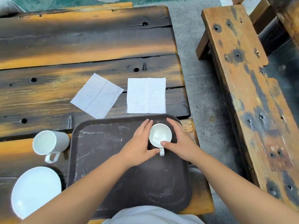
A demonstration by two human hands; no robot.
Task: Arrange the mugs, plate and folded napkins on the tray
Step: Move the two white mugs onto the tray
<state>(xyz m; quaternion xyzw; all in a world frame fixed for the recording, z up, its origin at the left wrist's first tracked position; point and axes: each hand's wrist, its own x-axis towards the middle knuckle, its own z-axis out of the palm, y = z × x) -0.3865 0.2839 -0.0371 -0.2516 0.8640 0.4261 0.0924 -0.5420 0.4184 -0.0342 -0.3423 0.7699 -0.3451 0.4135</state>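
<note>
One mug (160, 135) is on the brown tray (103, 159) so far, parked upright in the far right corner with its handle pointing back toward the person. Both hands are cupped around it: the left hand (140, 146) has flat fingers along its left side, the right hand (178, 142) wraps the right side with the thumb on the near rim. Neither looks clamped tight, more like nudging it into place.

The second mug (51, 143) sits on the tabletop (80, 46) just left of the tray, near the white plate (36, 191) at the near left. Two napkins (97, 95) lie flat and unfolded just beyond the tray's far edge, the right one (146, 95) nearly touching it.

Biggest risk I'd guess: that mug is really close to the tray's raised lip, so a bit more push could tip it over the edge. Also the tray's near right corner seems to overhang the tabletop, so extra weight there could rock it.
</note>
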